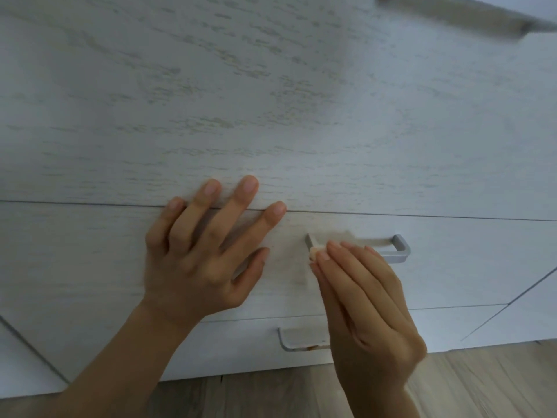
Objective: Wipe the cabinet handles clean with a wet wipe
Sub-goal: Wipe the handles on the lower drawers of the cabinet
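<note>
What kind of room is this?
Probably a home, maybe a kitchen: pale wood-grain drawers with metal handles above a wood-look floor. The right hand pinches a wipe on one.

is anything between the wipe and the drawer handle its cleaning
Nothing visible. The wipe in the right hand is against the left end of the handle. The left hand rests flat on the drawer front, off to the left.
</note>
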